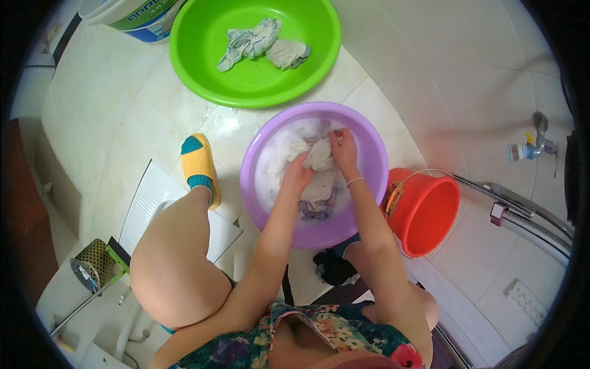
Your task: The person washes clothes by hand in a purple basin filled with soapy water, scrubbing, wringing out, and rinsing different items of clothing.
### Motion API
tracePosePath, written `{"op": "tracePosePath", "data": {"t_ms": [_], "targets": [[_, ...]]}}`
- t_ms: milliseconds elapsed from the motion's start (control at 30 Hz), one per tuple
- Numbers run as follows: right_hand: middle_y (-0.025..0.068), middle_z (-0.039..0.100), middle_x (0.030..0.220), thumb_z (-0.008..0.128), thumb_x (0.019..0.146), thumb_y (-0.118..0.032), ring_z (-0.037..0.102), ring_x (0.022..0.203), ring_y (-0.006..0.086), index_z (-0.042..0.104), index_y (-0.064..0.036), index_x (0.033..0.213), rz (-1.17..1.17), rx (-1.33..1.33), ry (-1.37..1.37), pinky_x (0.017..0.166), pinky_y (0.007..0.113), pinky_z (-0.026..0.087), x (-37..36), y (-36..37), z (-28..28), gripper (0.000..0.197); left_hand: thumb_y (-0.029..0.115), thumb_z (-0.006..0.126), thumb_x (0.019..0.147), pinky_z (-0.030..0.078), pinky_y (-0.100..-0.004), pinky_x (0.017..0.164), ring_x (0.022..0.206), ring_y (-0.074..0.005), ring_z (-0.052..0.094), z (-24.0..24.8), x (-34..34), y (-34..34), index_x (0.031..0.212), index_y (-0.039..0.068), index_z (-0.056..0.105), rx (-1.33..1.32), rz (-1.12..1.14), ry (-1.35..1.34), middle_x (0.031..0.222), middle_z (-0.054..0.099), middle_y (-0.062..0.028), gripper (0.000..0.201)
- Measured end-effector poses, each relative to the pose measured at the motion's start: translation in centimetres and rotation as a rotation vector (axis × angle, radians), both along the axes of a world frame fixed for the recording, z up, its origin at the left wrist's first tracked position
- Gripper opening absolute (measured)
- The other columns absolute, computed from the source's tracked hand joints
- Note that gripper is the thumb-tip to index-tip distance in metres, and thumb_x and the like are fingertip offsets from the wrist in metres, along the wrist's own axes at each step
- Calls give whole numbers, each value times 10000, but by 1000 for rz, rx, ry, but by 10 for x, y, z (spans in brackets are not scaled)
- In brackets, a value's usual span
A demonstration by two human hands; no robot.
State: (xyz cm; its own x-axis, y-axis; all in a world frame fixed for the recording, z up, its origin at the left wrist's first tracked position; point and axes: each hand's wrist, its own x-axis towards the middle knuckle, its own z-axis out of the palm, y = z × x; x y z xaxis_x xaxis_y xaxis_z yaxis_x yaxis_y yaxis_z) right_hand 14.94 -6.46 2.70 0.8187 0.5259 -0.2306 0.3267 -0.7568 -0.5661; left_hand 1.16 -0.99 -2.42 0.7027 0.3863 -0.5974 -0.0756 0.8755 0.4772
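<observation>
A purple basin [251, 154] of foamy water stands on the floor in front of me. In it lies wet laundry, pale cloth above and a grey patterned piece [318, 208] towards the near side. My left hand [297, 175] is closed on the pale cloth [319, 155] from its left side. My right hand [344, 150], with a bracelet at the wrist, pinches the same cloth at its upper right. The cloth is bunched between both hands, just over the suds. Some left fingertips are hidden by the fabric.
Beyond stands a green basin [203, 86] holding wrung-out striped and white cloths [252, 43]. A red bucket [424, 212] is at the right, below a wall tap [541, 144]. A white bucket [138, 18], a squat toilet [147, 203] and a mesh bin [92, 264] are to the left.
</observation>
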Motion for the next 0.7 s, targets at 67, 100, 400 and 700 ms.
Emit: {"op": "tracePosePath", "data": {"t_ms": [67,100,400,700], "targets": [[185,581,978,544,812,-258,568,871,325,534,-36,1020,-96,-48,92,753,428,438,-10,-7,-7,305,261,515,845,415,-382,891,1050,-213,507,23,2,12,1211,64,442,-331,179,29,1174,505,-112,422],[201,568,996,544,810,-258,555,900,330,528,-35,1028,136,-94,-185,772,434,432,-22,-8,-14,312,258,562,819,402,-382,889,1064,-224,494,24,0,24,1216,51,433,-337,147,144,1179,500,-113,466],[197,586,940,576,770,-197,559,874,334,569,21,943,88,195,71,773,405,431,-16,-30,-43,278,373,488,849,396,-396,895,1047,-267,502,10,9,16,1236,48,416,-404,23,102,1177,502,-128,510],[125,571,759,618,694,-216,556,720,329,596,-72,812,612,307,-8,631,369,449,-76,10,60,188,276,458,859,415,-413,901,1042,-280,501,3,-2,4,1192,36,429,-284,50,-95,1181,487,-154,412]]}}
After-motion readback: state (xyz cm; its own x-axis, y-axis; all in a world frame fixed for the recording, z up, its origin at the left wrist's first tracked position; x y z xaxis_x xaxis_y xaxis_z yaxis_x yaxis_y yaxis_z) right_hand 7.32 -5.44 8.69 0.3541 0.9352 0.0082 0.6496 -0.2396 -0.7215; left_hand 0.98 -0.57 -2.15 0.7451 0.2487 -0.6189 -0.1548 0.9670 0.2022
